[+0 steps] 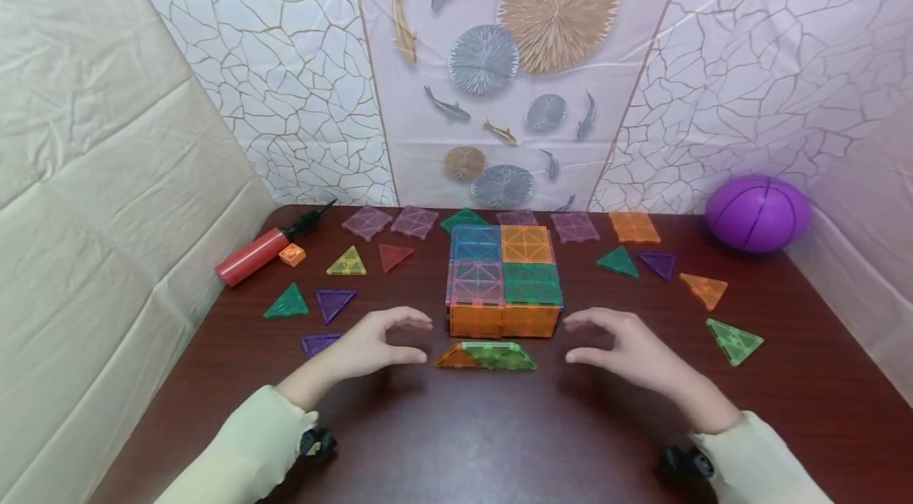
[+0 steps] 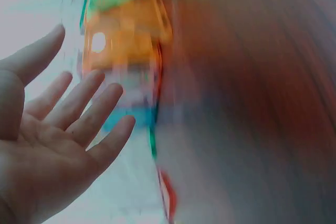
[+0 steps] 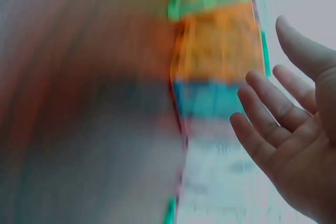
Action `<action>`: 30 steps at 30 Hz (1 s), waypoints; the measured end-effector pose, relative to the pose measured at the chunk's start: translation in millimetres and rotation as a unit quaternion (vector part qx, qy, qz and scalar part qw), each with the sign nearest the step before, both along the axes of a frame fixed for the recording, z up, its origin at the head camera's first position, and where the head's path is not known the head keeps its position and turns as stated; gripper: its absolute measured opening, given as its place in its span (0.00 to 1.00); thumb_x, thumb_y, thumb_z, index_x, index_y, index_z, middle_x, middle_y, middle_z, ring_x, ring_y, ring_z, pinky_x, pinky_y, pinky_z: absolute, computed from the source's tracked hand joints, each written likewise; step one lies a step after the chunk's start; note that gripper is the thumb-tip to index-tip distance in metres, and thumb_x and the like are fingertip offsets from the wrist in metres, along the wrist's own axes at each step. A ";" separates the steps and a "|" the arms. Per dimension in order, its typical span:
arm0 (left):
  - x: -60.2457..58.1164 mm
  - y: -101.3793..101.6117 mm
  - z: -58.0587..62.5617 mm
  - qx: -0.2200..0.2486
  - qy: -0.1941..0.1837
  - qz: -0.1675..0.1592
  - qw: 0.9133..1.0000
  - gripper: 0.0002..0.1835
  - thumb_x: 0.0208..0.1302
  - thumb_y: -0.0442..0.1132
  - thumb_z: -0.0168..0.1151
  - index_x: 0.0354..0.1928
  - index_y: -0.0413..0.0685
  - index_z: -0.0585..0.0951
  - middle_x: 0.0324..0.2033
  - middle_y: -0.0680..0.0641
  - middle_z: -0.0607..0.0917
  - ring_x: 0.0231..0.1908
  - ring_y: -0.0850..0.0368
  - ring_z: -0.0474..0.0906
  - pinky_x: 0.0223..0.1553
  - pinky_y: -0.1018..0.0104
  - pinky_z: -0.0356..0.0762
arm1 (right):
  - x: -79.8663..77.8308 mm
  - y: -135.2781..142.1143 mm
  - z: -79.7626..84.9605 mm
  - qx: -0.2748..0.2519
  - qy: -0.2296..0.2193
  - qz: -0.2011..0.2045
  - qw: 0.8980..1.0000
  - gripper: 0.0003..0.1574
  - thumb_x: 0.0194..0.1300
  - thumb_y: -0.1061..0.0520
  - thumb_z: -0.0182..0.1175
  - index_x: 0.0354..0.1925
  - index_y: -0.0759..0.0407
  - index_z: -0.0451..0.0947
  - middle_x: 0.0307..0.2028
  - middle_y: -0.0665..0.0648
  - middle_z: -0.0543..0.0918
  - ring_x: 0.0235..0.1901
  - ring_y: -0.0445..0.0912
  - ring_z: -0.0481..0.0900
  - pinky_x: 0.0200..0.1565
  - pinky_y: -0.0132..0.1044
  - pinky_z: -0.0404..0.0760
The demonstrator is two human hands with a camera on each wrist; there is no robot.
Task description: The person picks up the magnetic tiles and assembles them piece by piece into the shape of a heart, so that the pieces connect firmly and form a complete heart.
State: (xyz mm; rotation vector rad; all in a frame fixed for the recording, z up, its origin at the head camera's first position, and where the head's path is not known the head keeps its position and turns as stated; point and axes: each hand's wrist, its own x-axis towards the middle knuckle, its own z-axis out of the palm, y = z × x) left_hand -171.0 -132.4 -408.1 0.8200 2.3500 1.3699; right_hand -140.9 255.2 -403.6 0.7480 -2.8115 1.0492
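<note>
A box built of translucent magnetic tiles (image 1: 476, 282) stands mid-table, with blue, orange, pink and green squares on top and orange squares in front. Just before it lies a low strip of green and orange triangle tiles (image 1: 499, 356). My left hand (image 1: 374, 341) hovers to the left of the strip, fingers relaxed and holding nothing. Opposite it, my right hand (image 1: 624, 341) is to the right, equally bare and relaxed. The left wrist view shows the left palm (image 2: 58, 156) with fingers spread; the right palm (image 3: 299, 150) looks much the same in its own view. Both wrist views are blurred.
Loose triangle tiles lie at left, such as a green one (image 1: 288, 302), and at right, such as a lime one (image 1: 735, 341). Square tiles (image 1: 574, 227) line the back edge. A red hand pump (image 1: 253, 254) sits far left; a purple ball (image 1: 758, 214) sits back right.
</note>
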 end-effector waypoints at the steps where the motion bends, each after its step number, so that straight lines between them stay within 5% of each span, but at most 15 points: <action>1: -0.6 -8.4 0.3 -0.014 0.007 0.007 1.000 0.24 0.59 0.38 0.69 0.56 0.41 0.76 0.53 0.41 0.82 0.56 0.45 0.75 0.58 0.43 0.69 | 0.4 8.7 1.2 0.009 0.016 -0.011 1.000 0.24 0.55 0.51 0.72 0.49 0.57 0.81 0.43 0.53 0.86 0.45 0.46 0.82 0.47 0.49 0.79; 6: -4.7 -53.6 1.5 -0.052 0.006 0.040 0.998 0.25 0.58 0.37 0.69 0.58 0.41 0.76 0.53 0.40 0.81 0.57 0.43 0.74 0.58 0.40 0.67 | 3.5 57.6 7.4 0.030 0.056 -0.086 0.994 0.24 0.52 0.52 0.74 0.48 0.54 0.81 0.42 0.53 0.86 0.45 0.31 0.77 0.46 0.30 0.75; 13: -7.6 -103.2 1.7 -0.103 -0.027 0.105 0.989 0.28 0.56 0.38 0.71 0.59 0.40 0.74 0.54 0.40 0.80 0.58 0.41 0.72 0.58 0.41 0.68 | 6.6 127.1 6.4 0.047 -0.027 -0.190 0.980 0.30 0.57 0.48 0.71 0.53 0.61 0.78 0.51 0.66 0.80 0.41 0.17 0.65 0.36 0.28 0.73; 17: -5.7 -117.4 -3.1 -0.138 -0.015 0.123 0.983 0.30 0.55 0.40 0.72 0.59 0.39 0.74 0.55 0.38 0.79 0.59 0.38 0.70 0.58 0.39 0.67 | 6.8 156.5 -1.7 0.078 -0.065 -0.225 0.969 0.36 0.59 0.45 0.69 0.56 0.67 0.74 0.54 0.73 0.76 0.44 0.41 0.78 0.36 0.39 0.74; 20: -4.1 -122.3 -5.9 -0.158 -0.001 0.125 0.980 0.31 0.54 0.41 0.73 0.59 0.39 0.75 0.56 0.37 0.78 0.58 0.37 0.70 0.58 0.38 0.66 | 6.1 173.7 -8.2 0.106 -0.071 -0.239 0.963 0.38 0.58 0.43 0.69 0.56 0.69 0.74 0.53 0.75 0.76 0.47 0.58 0.75 0.39 0.44 0.71; 23: -3.7 -125.7 -9.3 -0.163 0.012 0.122 0.979 0.31 0.52 0.41 0.74 0.58 0.39 0.75 0.55 0.37 0.78 0.57 0.38 0.71 0.57 0.38 0.66 | 5.2 188.1 -13.4 0.121 -0.081 -0.232 0.962 0.40 0.57 0.44 0.70 0.55 0.73 0.73 0.51 0.77 0.76 0.45 0.58 0.76 0.39 0.48 0.71; 30: -5.1 -131.5 -20.4 -0.189 0.062 0.112 0.974 0.31 0.47 0.40 0.77 0.54 0.37 0.77 0.50 0.38 0.79 0.52 0.39 0.73 0.55 0.39 0.67 | 2.1 207.4 -22.2 0.144 -0.106 -0.201 0.963 0.43 0.53 0.48 0.72 0.54 0.79 0.70 0.50 0.79 0.75 0.40 0.55 0.79 0.34 0.35 0.72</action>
